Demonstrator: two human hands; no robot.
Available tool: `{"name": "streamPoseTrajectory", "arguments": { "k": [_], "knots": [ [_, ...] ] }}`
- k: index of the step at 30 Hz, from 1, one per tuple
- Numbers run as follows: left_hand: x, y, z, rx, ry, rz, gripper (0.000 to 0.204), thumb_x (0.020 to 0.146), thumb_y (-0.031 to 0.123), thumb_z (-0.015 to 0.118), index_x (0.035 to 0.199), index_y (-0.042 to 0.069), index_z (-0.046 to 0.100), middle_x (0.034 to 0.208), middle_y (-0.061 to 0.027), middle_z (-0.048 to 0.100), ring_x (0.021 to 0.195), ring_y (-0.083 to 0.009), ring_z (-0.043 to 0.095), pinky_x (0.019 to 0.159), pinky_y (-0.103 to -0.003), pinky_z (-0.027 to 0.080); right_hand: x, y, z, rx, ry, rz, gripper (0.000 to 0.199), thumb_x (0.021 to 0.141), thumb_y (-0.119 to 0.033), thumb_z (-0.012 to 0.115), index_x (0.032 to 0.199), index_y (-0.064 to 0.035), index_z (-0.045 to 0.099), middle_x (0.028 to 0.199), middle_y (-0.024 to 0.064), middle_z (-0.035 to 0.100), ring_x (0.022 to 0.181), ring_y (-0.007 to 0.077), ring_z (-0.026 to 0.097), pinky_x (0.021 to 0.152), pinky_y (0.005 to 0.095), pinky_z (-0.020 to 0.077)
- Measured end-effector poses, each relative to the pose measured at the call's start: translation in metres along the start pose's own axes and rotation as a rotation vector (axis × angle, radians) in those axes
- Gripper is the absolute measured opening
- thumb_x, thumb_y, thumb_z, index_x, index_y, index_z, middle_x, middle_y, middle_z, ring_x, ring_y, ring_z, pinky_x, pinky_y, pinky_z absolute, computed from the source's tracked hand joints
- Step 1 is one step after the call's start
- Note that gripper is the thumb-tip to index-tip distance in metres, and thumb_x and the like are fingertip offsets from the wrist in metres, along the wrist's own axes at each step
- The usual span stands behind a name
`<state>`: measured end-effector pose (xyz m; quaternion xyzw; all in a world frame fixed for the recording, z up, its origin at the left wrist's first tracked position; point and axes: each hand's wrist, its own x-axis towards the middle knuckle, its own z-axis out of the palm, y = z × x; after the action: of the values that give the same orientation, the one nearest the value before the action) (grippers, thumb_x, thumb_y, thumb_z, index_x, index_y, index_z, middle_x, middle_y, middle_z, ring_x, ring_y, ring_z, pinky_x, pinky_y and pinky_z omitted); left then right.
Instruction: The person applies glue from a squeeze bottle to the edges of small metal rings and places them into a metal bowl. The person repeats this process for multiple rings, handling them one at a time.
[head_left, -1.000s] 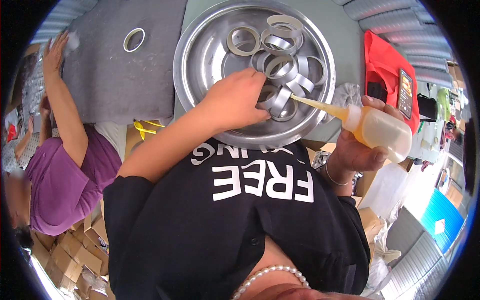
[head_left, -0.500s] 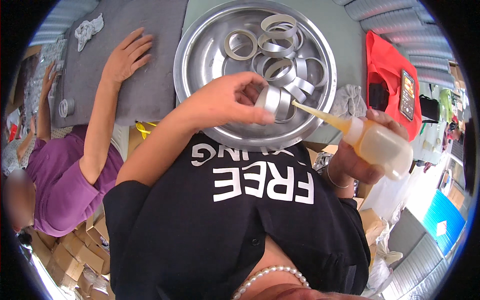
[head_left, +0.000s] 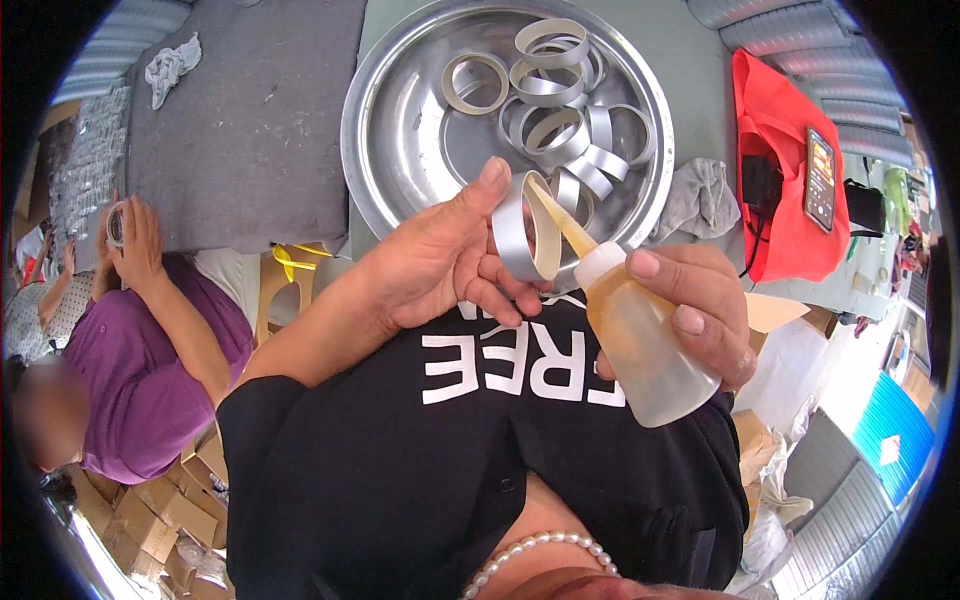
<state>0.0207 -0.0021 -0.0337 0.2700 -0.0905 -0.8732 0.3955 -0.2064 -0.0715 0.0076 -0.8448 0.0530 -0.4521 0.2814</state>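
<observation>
We held a ring (head_left: 511, 235) in our left hand (head_left: 435, 262) above the near rim of a metal basin (head_left: 366, 190), and we saw it clearly. It was a short, wide band, smooth and dull silver on the outside and plain beige on the inside, with a thin edge. It stood on its side, its opening turned toward our right, so that we looked partly into it. Our thumb rose at its upper left and our other fingers curled at its lower left; we could not tell exactly where every fingertip pressed.

Our right hand (head_left: 715, 312) was clamped around a squeeze bottle (head_left: 655, 365), cloudy and see-through, with a yellowish tint near its white collar. Its long, tapering, yellowish nozzle (head_left: 568, 222) slanted up to the ring's upper edge; we could not tell whether the tip touched. Our two hands were apart, with the ring and the nozzle between them.

Inside the basin, loose rings (head_left: 548, 99) of the same silver and beige lay mostly in a heap on its right side. The basin sat on a grey-green tabletop (head_left: 692, 110). Toward the tabletop's right edge we had a crumpled grey cloth (head_left: 700, 202) beside the basin and a red bag (head_left: 800, 258) with a phone (head_left: 821, 180) on it.
</observation>
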Motion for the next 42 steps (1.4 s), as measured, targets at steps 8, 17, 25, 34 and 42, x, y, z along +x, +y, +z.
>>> {"name": "streamPoseTrajectory", "arguments": {
  "k": [8, 17, 25, 34, 42],
  "knots": [
    [-0.003, 0.001, 0.009, 0.428, 0.114, 0.342, 0.071, 0.074, 0.032, 0.078, 0.131, 0.005, 0.044, 0.114, -0.0115, 0.056, 0.103, -0.0227, 0.061, 0.077, -0.035, 0.059, -0.008, 0.003, -0.008, 0.031, -0.005, 0.043, 0.069, 0.07, -0.022, 0.08, 0.123, -0.0007, 0.041, 0.101, 0.0306, 0.063, 0.07, 0.029, 0.067, 0.053, 0.032, 0.0523],
    [-0.004, 0.005, 0.011, 1.136, 0.032, 0.864, 0.076, 0.057, 0.003, 0.087, 0.124, 0.01, 0.052, 0.125, -0.0105, 0.049, 0.116, -0.022, 0.053, 0.09, -0.033, 0.056, -0.026, 0.008, -0.021, 0.18, 0.213, 0.32, 0.065, 0.074, -0.031, 0.071, 0.121, 0.0013, 0.038, 0.105, 0.027, 0.062, 0.084, 0.0303, 0.065, 0.066, 0.0357, 0.0537],
    [0.0, 0.007, 0.012, 1.463, 0.012, 1.144, 0.049, 0.062, -0.002, 0.082, 0.107, 0.006, 0.065, 0.117, -0.0159, 0.055, 0.104, -0.0221, 0.059, 0.077, -0.028, 0.055, -0.006, 0.014, -0.004, 0.66, 0.504, 0.951, 0.05, 0.084, -0.036, 0.056, 0.112, 0.0053, 0.048, 0.094, 0.0263, 0.065, 0.048, 0.015, 0.054, 0.038, 0.0213, 0.0422],
    [-0.043, 0.064, -0.044, 1.589, 0.951, 1.045, 0.062, 0.059, 0.019, 0.082, 0.117, 0.009, 0.061, 0.116, -0.0114, 0.057, 0.104, -0.029, 0.057, 0.085, -0.037, 0.049, -0.032, 0.054, -0.01, 1.313, 0.81, 0.939, 0.052, 0.095, -0.042, 0.046, 0.114, 0.0058, 0.054, 0.1, 0.0254, 0.065, 0.046, 0.0066, 0.046, 0.042, 0.018, 0.0398],
    [0.0, 0.087, -0.049, 2.06, 0.831, 0.999, 0.07, 0.067, 0.032, 0.081, 0.126, 0.006, 0.054, 0.121, -0.0148, 0.055, 0.112, -0.031, 0.053, 0.094, -0.041, 0.045, -0.033, 0.057, -0.012, 1.255, 0.839, 0.858, 0.052, 0.095, -0.04, 0.047, 0.114, 0.0077, 0.054, 0.103, 0.0284, 0.064, 0.046, 0.0102, 0.047, 0.044, 0.02, 0.0412]
  ]
}}
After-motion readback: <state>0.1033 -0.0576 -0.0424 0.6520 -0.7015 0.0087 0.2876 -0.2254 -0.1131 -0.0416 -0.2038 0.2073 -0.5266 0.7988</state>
